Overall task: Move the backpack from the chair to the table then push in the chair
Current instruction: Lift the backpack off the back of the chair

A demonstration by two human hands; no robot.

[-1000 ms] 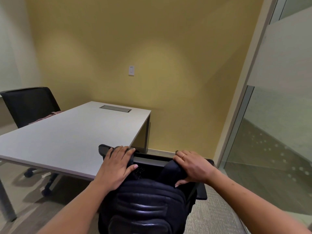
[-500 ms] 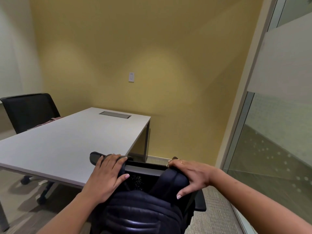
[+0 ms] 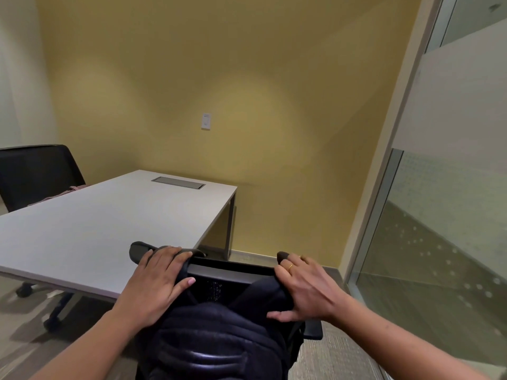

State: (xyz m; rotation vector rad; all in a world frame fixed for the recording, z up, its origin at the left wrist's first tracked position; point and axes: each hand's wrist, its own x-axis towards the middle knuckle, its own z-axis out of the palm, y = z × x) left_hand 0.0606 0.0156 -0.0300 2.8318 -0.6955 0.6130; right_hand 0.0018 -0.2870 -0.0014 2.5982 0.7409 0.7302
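Observation:
A black padded backpack [image 3: 208, 344] stands on a black mesh-backed chair [image 3: 227, 272] at the bottom centre, its back panel facing me. My left hand [image 3: 159, 283] grips the left shoulder strap at the backpack's top. My right hand [image 3: 304, 289], with a ring on one finger, grips the right shoulder strap beside the chair's backrest. The white table [image 3: 90, 223] stretches to the left and ahead, its near corner just left of the chair. The chair's seat is hidden under the backpack.
A second black chair [image 3: 38, 174] stands at the table's far left side with a pinkish item on it. A grey cable hatch [image 3: 178, 183] is set in the tabletop. A yellow wall is ahead, and a frosted glass partition [image 3: 439, 215] runs along the right.
The view has tilted and shifted slightly. Both hands have stayed on the backpack's straps, and my right hand has slid a little to the right along the backrest top.

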